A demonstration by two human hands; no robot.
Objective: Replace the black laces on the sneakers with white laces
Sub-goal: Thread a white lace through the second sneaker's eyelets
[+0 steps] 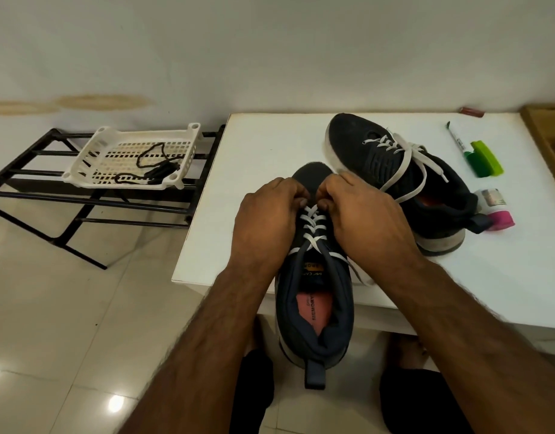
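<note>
A dark sneaker (pixel 315 296) sits at the front edge of the white bench (pixel 457 277), with its heel hanging over the edge toward the person. A white lace (pixel 312 225) crisscrosses up its front. Both hands are on the toe end of the lacing. The left hand (pixel 266 220) and the right hand (pixel 360 214) have their fingers curled in, and they pinch the white lace at the lowest holes. The hands hide that part of the shoe, so the holes cannot be seen. A second dark sneaker (pixel 395 180) lies just behind and to the right, touching the right hand. It has a white lace too, with loose ends lying over its open top. To the right of it on the bench are a pen (pixel 456 140), a green thing (pixel 484 158) and a small roll with a pink cap (pixel 496 211). A small red thing (pixel 472 110) lies at the far edge by the wall. To the left, on a black metal rack (pixel 82 198) on the floor, a white basket (pixel 132 156) holds the black laces (pixel 154 167).
</note>
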